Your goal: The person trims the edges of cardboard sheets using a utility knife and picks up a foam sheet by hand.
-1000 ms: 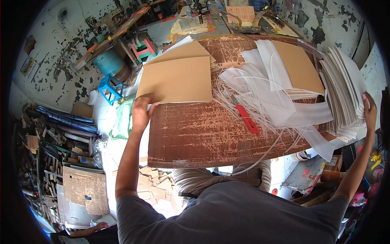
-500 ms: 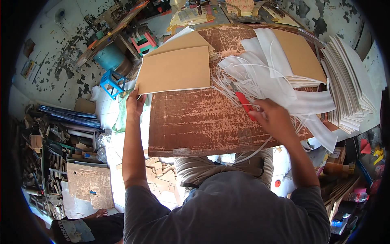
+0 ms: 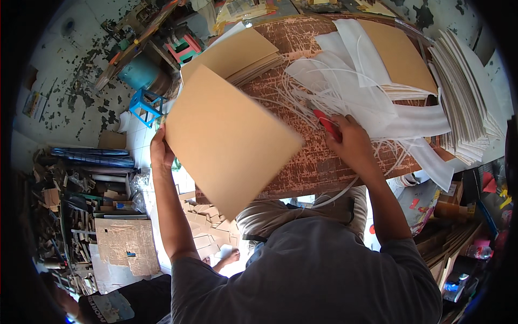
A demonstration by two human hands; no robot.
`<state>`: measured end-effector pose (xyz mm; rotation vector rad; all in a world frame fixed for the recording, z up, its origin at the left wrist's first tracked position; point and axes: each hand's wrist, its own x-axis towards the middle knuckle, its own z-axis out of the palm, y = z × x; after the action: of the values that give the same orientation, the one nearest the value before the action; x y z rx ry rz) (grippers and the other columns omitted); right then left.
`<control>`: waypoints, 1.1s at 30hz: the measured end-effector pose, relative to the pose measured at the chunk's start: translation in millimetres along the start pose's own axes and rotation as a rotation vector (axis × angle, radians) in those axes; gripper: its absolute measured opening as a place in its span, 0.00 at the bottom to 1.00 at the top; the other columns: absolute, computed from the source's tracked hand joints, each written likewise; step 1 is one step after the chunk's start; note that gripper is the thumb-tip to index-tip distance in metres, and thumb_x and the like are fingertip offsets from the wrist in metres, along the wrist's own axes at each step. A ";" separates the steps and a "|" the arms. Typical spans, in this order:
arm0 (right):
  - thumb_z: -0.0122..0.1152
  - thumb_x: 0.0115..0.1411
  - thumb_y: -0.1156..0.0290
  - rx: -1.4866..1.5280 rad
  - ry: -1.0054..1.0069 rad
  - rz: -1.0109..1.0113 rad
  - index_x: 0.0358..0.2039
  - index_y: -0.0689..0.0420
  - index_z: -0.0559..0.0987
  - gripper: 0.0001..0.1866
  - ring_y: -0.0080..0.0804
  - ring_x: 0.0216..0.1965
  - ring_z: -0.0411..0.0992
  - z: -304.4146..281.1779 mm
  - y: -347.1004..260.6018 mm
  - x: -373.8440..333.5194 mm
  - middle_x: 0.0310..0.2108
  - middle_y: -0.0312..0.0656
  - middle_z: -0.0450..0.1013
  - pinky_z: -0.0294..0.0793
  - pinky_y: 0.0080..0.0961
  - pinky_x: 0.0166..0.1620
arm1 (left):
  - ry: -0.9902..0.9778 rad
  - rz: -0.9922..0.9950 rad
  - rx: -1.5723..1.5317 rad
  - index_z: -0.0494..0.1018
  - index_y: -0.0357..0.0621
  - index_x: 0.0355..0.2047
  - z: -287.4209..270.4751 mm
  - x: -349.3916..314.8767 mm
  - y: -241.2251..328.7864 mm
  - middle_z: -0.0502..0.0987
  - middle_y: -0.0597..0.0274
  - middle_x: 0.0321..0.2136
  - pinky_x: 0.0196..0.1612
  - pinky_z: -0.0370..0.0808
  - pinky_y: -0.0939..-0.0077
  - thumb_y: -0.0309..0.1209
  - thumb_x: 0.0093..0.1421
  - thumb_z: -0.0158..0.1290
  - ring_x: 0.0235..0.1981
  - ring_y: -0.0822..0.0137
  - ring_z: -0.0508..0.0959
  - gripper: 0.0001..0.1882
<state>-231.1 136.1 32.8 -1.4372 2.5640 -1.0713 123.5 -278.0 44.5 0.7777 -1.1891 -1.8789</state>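
Note:
My left hand (image 3: 161, 148) grips a tan cardboard sheet (image 3: 229, 137) by its left corner. The sheet is tilted above the near left part of the worn brown table (image 3: 302, 175), its lowest corner past the table's front edge. My right hand (image 3: 352, 143) is closed around a red-handled utility knife (image 3: 329, 127) with its tip pointing up and left. Thin white trimmed strips (image 3: 302, 100) lie in a tangle beside the knife. Behind the sheet is a stack of similar tan sheets (image 3: 234, 51).
White foam sheets (image 3: 372, 116) and more tan boards (image 3: 396, 54) cover the table's right side, next to a leaning white-edged stack (image 3: 458, 97). A blue stool (image 3: 145, 108) stands left. Another person (image 3: 127, 299) is at lower left, near cardboard scraps (image 3: 208, 229) on the floor.
The tan sheet has come off the stack toward me and turned from level to tilted. My right hand with the knife has shifted slightly up and left. The other person has moved closer.

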 end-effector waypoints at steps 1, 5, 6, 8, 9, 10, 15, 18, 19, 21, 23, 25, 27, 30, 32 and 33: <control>0.66 0.59 0.67 0.002 -0.005 0.004 0.52 0.61 0.78 0.22 0.57 0.42 0.78 0.9 0.7 0.4 0.41 0.56 0.76 0.78 0.47 0.47 | 0.003 -0.006 0.002 0.71 0.36 0.62 7.6 -6.0 -3.2 0.80 0.52 0.56 0.60 0.77 0.65 0.40 0.78 0.44 0.56 0.61 0.81 0.22; 0.62 0.62 0.69 0.292 0.037 0.070 0.52 0.62 0.78 0.19 0.57 0.41 0.77 -0.3 -5.6 -4.2 0.41 0.58 0.76 0.75 0.46 0.46 | 0.001 -0.016 0.132 0.78 0.36 0.51 26.6 -21.4 -20.1 0.84 0.55 0.45 0.47 0.82 0.69 0.39 0.74 0.52 0.43 0.64 0.85 0.18; 0.61 0.64 0.70 0.369 0.043 0.022 0.52 0.62 0.78 0.17 0.58 0.41 0.76 0.2 -9.4 -5.6 0.42 0.59 0.76 0.74 0.46 0.47 | -0.011 -0.029 0.162 0.78 0.36 0.50 25.2 -20.5 -24.4 0.84 0.56 0.43 0.46 0.82 0.71 0.38 0.74 0.52 0.41 0.65 0.85 0.16; 0.60 0.66 0.70 0.381 0.005 -0.049 0.53 0.63 0.77 0.16 0.54 0.41 0.76 7.3 -14.6 -6.2 0.41 0.57 0.76 0.74 0.42 0.47 | -0.002 -0.053 0.192 0.78 0.37 0.47 22.8 -19.2 -32.6 0.84 0.60 0.39 0.42 0.81 0.76 0.36 0.74 0.54 0.38 0.70 0.84 0.13; 0.58 0.69 0.71 0.389 -0.027 -0.118 0.53 0.64 0.77 0.15 0.50 0.40 0.76 10.0 -14.9 -6.1 0.40 0.56 0.77 0.73 0.38 0.48 | -0.006 -0.057 0.194 0.78 0.37 0.47 22.9 -18.0 -36.1 0.84 0.60 0.39 0.42 0.81 0.76 0.36 0.74 0.54 0.38 0.70 0.84 0.13; 0.58 0.69 0.71 0.389 -0.024 -0.112 0.53 0.64 0.77 0.15 0.50 0.40 0.76 11.1 -14.1 -4.7 0.40 0.56 0.77 0.73 0.38 0.48 | 0.008 -0.052 0.216 0.78 0.37 0.46 23.3 -16.7 -39.4 0.84 0.61 0.39 0.42 0.81 0.76 0.36 0.74 0.54 0.37 0.70 0.83 0.13; 0.57 0.71 0.71 0.206 -0.104 -0.137 0.52 0.64 0.76 0.13 0.50 0.41 0.75 19.4 8.4 14.2 0.39 0.54 0.76 0.74 0.38 0.48 | 0.024 -0.019 0.251 0.78 0.38 0.46 13.0 -0.4 -51.5 0.83 0.65 0.35 0.37 0.79 0.81 0.35 0.73 0.55 0.33 0.74 0.81 0.11; 0.55 0.72 0.71 -0.043 0.167 -0.031 0.53 0.63 0.76 0.13 0.47 0.37 0.76 13.6 14.5 18.3 0.36 0.52 0.76 0.74 0.36 0.46 | 0.043 -0.022 0.266 0.78 0.39 0.45 14.3 3.5 -54.8 0.82 0.67 0.33 0.30 0.76 0.85 0.35 0.73 0.56 0.27 0.78 0.79 0.11; 0.55 0.72 0.71 -0.043 0.164 -0.026 0.53 0.63 0.76 0.13 0.47 0.37 0.76 8.1 15.7 18.2 0.36 0.52 0.76 0.74 0.36 0.46 | 0.078 -0.007 0.280 0.79 0.39 0.44 19.9 2.7 -55.8 0.81 0.68 0.31 0.27 0.74 0.86 0.36 0.72 0.57 0.26 0.79 0.77 0.11; 0.54 0.73 0.71 0.360 0.015 0.141 0.57 0.61 0.75 0.15 0.39 0.34 0.76 -9.2 15.1 16.6 0.34 0.47 0.78 0.75 0.33 0.44 | 0.111 0.001 0.298 0.79 0.40 0.43 23.9 1.2 -54.3 0.81 0.70 0.29 0.25 0.72 0.87 0.36 0.72 0.57 0.24 0.81 0.76 0.12; 0.54 0.73 0.72 0.424 -0.019 0.162 0.62 0.59 0.73 0.19 0.42 0.35 0.79 -15.8 13.6 9.8 0.32 0.48 0.79 0.76 0.33 0.44 | 0.121 -0.003 0.431 0.79 0.40 0.42 21.8 0.4 -51.0 0.79 0.71 0.27 0.25 0.71 0.86 0.38 0.72 0.58 0.24 0.81 0.76 0.12; 0.54 0.73 0.73 0.490 -0.054 0.179 0.66 0.57 0.71 0.22 0.45 0.35 0.82 -25.6 2.9 0.7 0.30 0.49 0.81 0.78 0.32 0.45 | 0.174 0.010 0.436 0.79 0.39 0.42 17.6 0.6 -53.2 0.79 0.71 0.26 0.25 0.71 0.84 0.37 0.71 0.59 0.23 0.80 0.75 0.12; 0.54 0.74 0.71 0.525 -0.101 0.214 0.71 0.53 0.68 0.26 0.44 0.35 0.81 -34.7 -16.9 -6.5 0.36 0.50 0.83 0.77 0.33 0.46 | 0.200 0.145 0.680 0.80 0.37 0.43 3.6 -4.0 -48.2 0.79 0.70 0.27 0.28 0.72 0.83 0.35 0.71 0.58 0.25 0.79 0.76 0.12; 0.55 0.74 0.70 0.453 0.092 0.036 0.72 0.52 0.68 0.27 0.44 0.35 0.81 -25.9 -18.8 -12.8 0.41 0.49 0.83 0.77 0.33 0.47 | 0.285 0.534 1.036 0.79 0.33 0.48 4.9 -8.4 -55.7 0.82 0.54 0.37 0.41 0.78 0.71 0.31 0.66 0.61 0.37 0.63 0.81 0.14; 0.56 0.74 0.70 0.397 0.118 0.003 0.71 0.50 0.69 0.26 0.45 0.36 0.82 -24.7 -17.0 -16.1 0.46 0.50 0.83 0.78 0.32 0.47 | 0.205 0.776 1.305 0.79 0.34 0.51 36.6 -17.7 -55.9 0.81 0.41 0.48 0.53 0.78 0.60 0.29 0.62 0.63 0.50 0.47 0.80 0.18; 0.56 0.74 0.69 0.382 0.095 0.016 0.71 0.49 0.69 0.26 0.45 0.36 0.82 -25.4 -17.4 -15.2 0.48 0.50 0.82 0.78 0.32 0.47 | 0.165 0.707 1.262 0.79 0.35 0.51 68.6 -26.1 -58.6 0.81 0.44 0.49 0.56 0.77 0.59 0.30 0.63 0.63 0.52 0.47 0.80 0.18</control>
<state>-217.6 155.7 57.4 -1.2935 2.2518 -1.5550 65.4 -208.8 19.0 0.9010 -2.1484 -0.3429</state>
